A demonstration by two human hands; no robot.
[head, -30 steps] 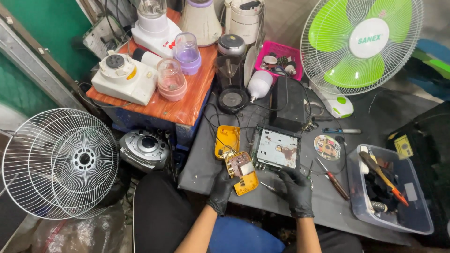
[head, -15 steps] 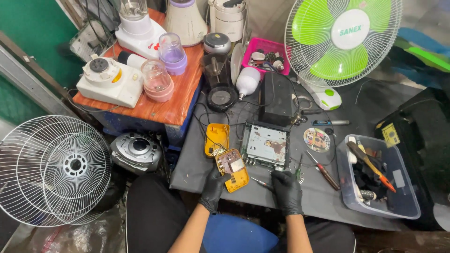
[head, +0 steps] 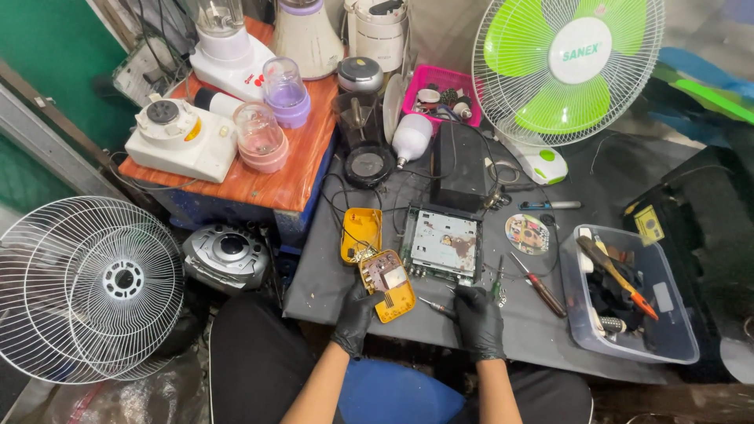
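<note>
Two black-gloved hands work at the near edge of the grey table (head: 330, 271). The left hand (head: 355, 314) is curled loosely, its fingers touching the near corner of a yellow casing half (head: 388, 286) that has a circuit board inside; a second yellow casing half (head: 361, 233) lies just beyond it at 11 o'clock, joined by wires. The right hand (head: 477, 320) is closed around a small screwdriver (head: 433, 305) whose tip points to 9 o'clock toward the casing. One open metal chassis (head: 442, 243) sits at 12 o'clock from the hands, and one black box (head: 458, 165) lies beyond it. One disc (head: 527, 233) and one red-handled screwdriver (head: 539, 284) lie at 2 o'clock. One clear plastic bin (head: 667, 339) of tools fills the right edge. One green table fan (head: 567, 64) stands at the far right and one pink tray (head: 444, 93) at the far centre. Two white fan grilles (head: 86, 284) lean on the floor at 9 o'clock, and one grey radio (head: 226, 253) sits beside them. The wooden shelf (head: 283, 177) carries several blender parts. Bare table lies only between the hands and the bin.
</note>
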